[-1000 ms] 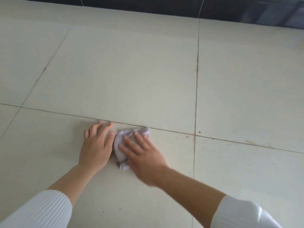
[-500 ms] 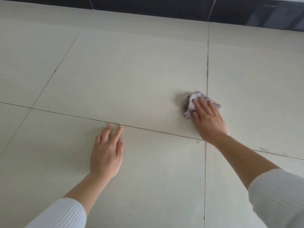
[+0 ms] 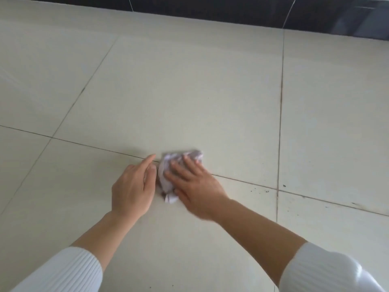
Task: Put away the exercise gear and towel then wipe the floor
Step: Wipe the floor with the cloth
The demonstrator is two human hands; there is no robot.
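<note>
A crumpled pale lilac cloth lies on the cream tiled floor, over a grout line. My right hand presses flat on top of the cloth, fingers spread across it, and covers most of it. My left hand rests palm down on the floor right beside the cloth's left edge, fingers together and pointing forward, holding nothing. Both forearms are bare below pushed-up white ribbed sleeves.
A dark skirting band runs along the far edge of the floor. Dark specks and a stained grout line mark the tiles to the right of my hands.
My right hand has swept the cloth back from the far right, near the vertical grout line, to beside my left hand. The left hand stayed planted on the floor.
</note>
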